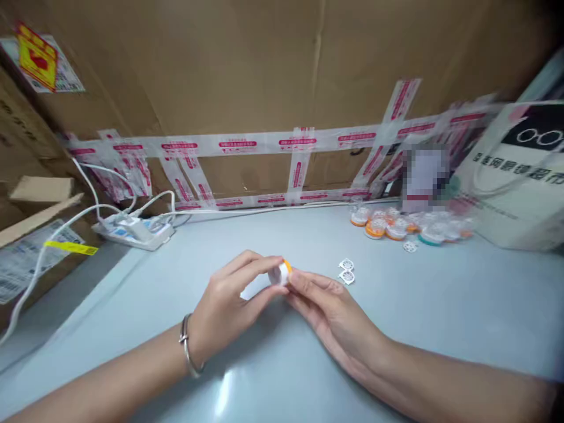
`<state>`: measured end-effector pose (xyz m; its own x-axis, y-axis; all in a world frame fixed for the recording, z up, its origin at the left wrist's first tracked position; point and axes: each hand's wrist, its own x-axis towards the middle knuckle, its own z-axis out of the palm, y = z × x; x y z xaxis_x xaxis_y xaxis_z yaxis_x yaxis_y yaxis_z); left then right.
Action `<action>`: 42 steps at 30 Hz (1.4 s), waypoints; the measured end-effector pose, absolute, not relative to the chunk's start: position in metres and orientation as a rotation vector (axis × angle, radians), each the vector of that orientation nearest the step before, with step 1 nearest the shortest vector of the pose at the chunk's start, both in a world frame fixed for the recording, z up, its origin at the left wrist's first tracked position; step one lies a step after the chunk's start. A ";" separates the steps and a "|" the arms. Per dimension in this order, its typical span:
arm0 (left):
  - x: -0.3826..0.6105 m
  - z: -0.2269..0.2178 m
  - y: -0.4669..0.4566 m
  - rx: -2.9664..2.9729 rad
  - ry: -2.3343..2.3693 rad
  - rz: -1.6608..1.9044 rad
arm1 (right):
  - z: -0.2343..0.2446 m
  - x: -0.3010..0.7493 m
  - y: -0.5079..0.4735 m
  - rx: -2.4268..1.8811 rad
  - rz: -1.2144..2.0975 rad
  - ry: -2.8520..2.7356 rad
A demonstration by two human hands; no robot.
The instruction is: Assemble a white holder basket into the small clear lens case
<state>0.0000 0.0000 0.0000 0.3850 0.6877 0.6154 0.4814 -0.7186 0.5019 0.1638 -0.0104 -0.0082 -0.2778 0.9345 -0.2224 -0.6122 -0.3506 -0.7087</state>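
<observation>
Between my two hands, above the middle of the table, is a small round case (281,274) with a white body and an orange rim. My left hand (231,294) grips its left side between thumb and fingers and wears a silver bangle (187,346). On the orange side, my right hand (337,305) pinches the case with thumb and fingers. Part of the case is hidden by the fingers. To the right of the case, a pair of small white openwork discs (347,271) lies on the table (432,317).
Several clear-topped round cases (396,224) with orange or green rims cluster at the back right, near another white openwork disc (410,247). A white bag (515,200) stands beyond them. A power strip (136,231) with cables sits back left, beside an opened carton (44,252). Large cardboard (247,70) walls the back.
</observation>
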 end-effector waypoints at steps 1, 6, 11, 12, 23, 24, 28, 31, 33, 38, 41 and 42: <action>0.000 -0.001 0.001 2.413 1.023 1.229 | -0.009 0.164 -0.010 -0.752 1.838 -0.619; -0.002 -0.004 0.004 2.518 0.943 1.162 | -0.014 0.165 -0.007 -0.733 1.890 -0.678; -0.007 -0.006 0.008 2.673 0.886 1.077 | -0.017 0.168 -0.004 -0.752 1.942 -0.681; -0.008 -0.006 0.009 2.686 0.866 1.066 | -0.018 0.168 -0.004 -0.751 1.952 -0.680; -0.014 -0.006 0.017 2.556 0.813 0.951 | -0.022 0.171 0.004 -0.749 2.015 -0.682; -0.015 -0.006 0.018 2.540 0.787 0.942 | -0.022 0.171 0.004 -0.753 2.004 -0.685; -0.016 -0.009 0.020 2.442 0.807 0.985 | -0.020 0.171 0.004 -0.786 1.938 -0.676; -0.014 -0.010 0.017 2.465 0.889 1.029 | -0.020 0.170 0.003 -0.793 1.923 -0.652; -0.013 -0.010 0.015 2.505 0.930 1.021 | -0.022 0.170 0.003 -0.783 1.933 -0.641; -0.010 -0.008 0.015 2.373 0.994 1.006 | -0.024 0.170 0.002 -0.813 1.925 -0.607; -0.008 -0.009 0.015 2.259 1.029 0.992 | -0.022 0.170 0.001 -0.846 1.909 -0.592; -0.008 -0.010 0.015 2.214 1.032 0.986 | -0.021 0.170 0.000 -0.858 1.906 -0.591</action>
<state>-0.0079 0.0155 -0.0096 0.4497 0.7991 0.3990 0.4352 -0.5861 0.6834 0.1697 0.0001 -0.0214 -0.3219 0.8916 -0.3184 -0.5550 -0.4502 -0.6995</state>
